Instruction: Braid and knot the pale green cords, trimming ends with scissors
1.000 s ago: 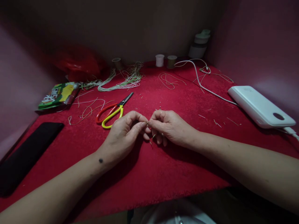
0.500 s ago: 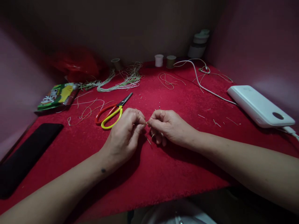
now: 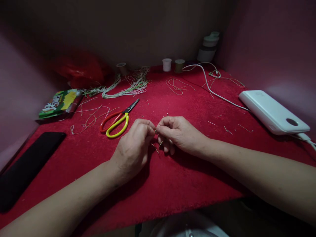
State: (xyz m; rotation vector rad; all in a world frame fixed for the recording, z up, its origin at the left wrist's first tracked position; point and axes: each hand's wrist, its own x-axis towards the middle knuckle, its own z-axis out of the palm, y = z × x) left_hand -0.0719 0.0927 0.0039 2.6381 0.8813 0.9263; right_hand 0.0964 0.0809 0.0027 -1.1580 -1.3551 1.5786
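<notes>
My left hand [image 3: 135, 144] and my right hand [image 3: 175, 132] meet fingertip to fingertip over the red cloth [image 3: 172, 191]. Both are closed in a pinch on a thin cord [image 3: 155, 149], whose ends hang out below the fingers. The small part between the fingertips is mostly hidden. Just left of my left hand lies a pair of scissors [image 3: 118, 123] with one red and one yellow handle, blades spread slightly and pointing away. Short cord snippets [image 3: 228, 130] are scattered to the right of my right hand.
A bundle of pale cords [image 3: 128, 90], a loose cord [image 3: 178, 87] and thread spools [image 3: 167, 65] are at the back. A white power bank [image 3: 273, 112] with a cable is on the right. Left are a green snack packet [image 3: 59, 103] and a black flat object [image 3: 32, 168]. A bottle [image 3: 208, 47] stands behind.
My left hand has turned slightly, its thumb now tucked out of sight and its fingertips closer to the right hand. My right hand keeps its pinch. The view has shifted slightly.
</notes>
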